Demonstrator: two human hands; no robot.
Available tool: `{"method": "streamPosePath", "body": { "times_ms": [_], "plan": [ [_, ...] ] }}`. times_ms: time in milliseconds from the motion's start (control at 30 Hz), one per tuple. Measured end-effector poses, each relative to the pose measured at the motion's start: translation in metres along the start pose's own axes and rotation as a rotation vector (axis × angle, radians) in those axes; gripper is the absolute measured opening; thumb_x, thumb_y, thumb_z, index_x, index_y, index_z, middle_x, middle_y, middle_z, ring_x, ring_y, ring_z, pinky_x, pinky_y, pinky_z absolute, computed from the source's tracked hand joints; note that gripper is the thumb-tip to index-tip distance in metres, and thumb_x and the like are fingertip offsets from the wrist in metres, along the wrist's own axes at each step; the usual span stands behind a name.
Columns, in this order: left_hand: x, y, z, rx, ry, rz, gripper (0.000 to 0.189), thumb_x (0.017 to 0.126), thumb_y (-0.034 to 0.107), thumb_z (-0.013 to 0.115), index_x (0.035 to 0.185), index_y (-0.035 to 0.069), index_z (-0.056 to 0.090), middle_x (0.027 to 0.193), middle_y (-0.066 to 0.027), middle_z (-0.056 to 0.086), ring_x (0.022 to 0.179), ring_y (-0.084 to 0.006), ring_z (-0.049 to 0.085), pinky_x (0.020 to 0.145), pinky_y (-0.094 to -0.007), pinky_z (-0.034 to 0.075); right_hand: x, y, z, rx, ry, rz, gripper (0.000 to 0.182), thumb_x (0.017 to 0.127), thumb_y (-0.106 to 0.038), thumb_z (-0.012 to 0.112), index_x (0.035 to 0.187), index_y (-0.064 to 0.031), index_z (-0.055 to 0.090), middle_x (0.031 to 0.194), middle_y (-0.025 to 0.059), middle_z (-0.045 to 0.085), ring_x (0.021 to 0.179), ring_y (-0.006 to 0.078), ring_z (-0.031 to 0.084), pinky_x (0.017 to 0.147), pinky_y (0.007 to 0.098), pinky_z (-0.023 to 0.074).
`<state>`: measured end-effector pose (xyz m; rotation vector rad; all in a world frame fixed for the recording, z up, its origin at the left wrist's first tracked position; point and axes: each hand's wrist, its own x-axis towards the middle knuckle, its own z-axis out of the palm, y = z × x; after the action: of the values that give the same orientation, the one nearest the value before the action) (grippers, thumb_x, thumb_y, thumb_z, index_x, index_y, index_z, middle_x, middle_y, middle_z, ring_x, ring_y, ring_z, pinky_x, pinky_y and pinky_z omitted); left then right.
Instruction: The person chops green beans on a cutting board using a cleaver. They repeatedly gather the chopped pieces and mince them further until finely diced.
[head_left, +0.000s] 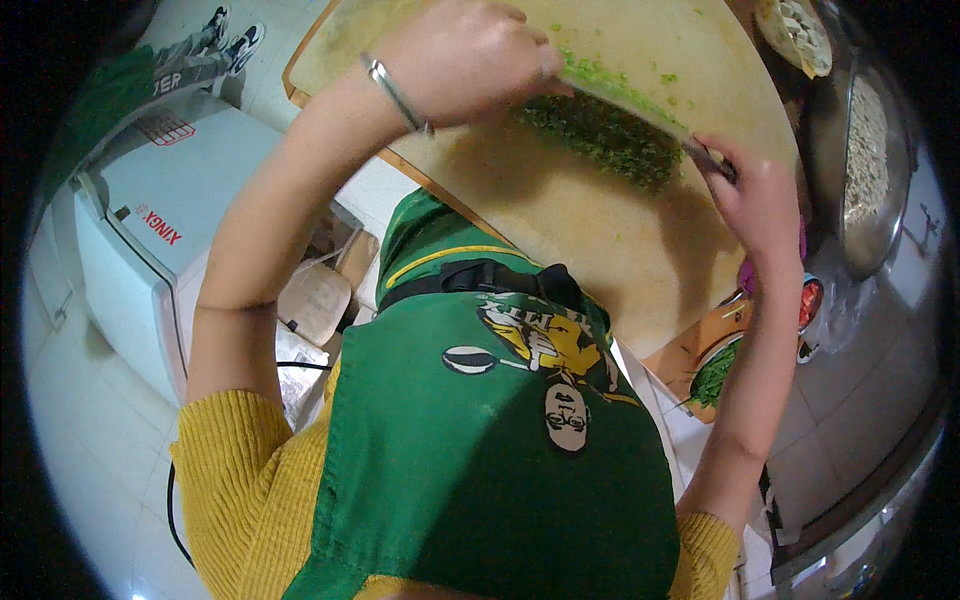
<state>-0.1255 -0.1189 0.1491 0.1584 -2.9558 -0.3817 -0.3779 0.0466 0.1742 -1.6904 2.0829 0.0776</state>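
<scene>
My right hand (761, 199) grips the dark handle of a knife (634, 112) at the right of the board. The blade runs up and left to my left hand (480, 64), slightly blurred, whose curled fingers hold its far end. Finely chopped greens (607, 146) lie in a band along the blade, on both sides of it. Part of the band is in shadow. Beneath them is a large, thick cutting board (637, 255) with a pale worn surface. Small green bits are scattered on its far part.
Right of the board stand a metal bowl of pale crumbly food (866, 157), a container of white pieces (799, 34) and a container of cut greens (716, 379). A white appliance (202, 187) is at left. Another person's legs and shoes (244, 49) show at upper left.
</scene>
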Motion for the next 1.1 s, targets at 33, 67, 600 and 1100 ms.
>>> {"method": "streamPosePath", "body": {
  "times_ms": [33,67,600,1100],
  "plan": [
    [0.004,-0.010,0.003,-0.039,-0.003,0.014,0.015,0.070,0.015,0.062,0.072,0.006,0.051,0.067,-0.0099,0.054,0.067,-0.0290,0.056,0.060,-0.0386,0.047,0.007,0.002,-0.003,0.000,-0.048,-0.003,0.032,0.075,-0.021,0.065,0.106,-0.0131,0.064,0.083,0.0178,0.064,0.078,0.0352,0.062,0.070,0.0421,0.0493],
    [0.004,-0.019,0.004,-0.100,0.001,0.076,0.015,0.070,0.016,0.062,0.072,0.006,0.051,0.067,-0.0097,0.054,0.067,-0.0289,0.056,0.060,-0.0388,0.047,0.010,-0.003,-0.008,0.026,-0.066,0.032,0.028,0.075,-0.019,0.065,0.102,-0.0120,0.065,0.084,0.0183,0.064,0.079,0.0352,0.062,0.072,0.0425,0.0490],
    [-0.049,0.023,0.011,0.103,-0.024,0.021,0.028,0.074,0.017,0.057,0.099,0.008,0.061,0.096,-0.0052,0.062,0.083,-0.0231,0.062,0.066,-0.0311,0.053,-0.049,-0.049,-0.002,-0.235,-0.055,-0.044,0.049,0.066,-0.017,0.071,0.113,-0.0146,0.057,0.082,0.0117,0.065,0.074,0.0312,0.064,0.064,0.0419,0.0504],
    [-0.066,0.045,0.013,0.013,0.038,0.052,0.030,0.069,0.013,0.059,0.097,0.003,0.058,0.084,-0.0061,0.058,0.075,-0.0214,0.058,0.061,-0.0314,0.051,-0.074,-0.060,0.017,-0.128,0.061,-0.057,0.036,0.068,-0.019,0.067,0.103,-0.0143,0.060,0.072,0.0130,0.064,0.065,0.0300,0.063,0.057,0.0413,0.0504]
  ]
}}
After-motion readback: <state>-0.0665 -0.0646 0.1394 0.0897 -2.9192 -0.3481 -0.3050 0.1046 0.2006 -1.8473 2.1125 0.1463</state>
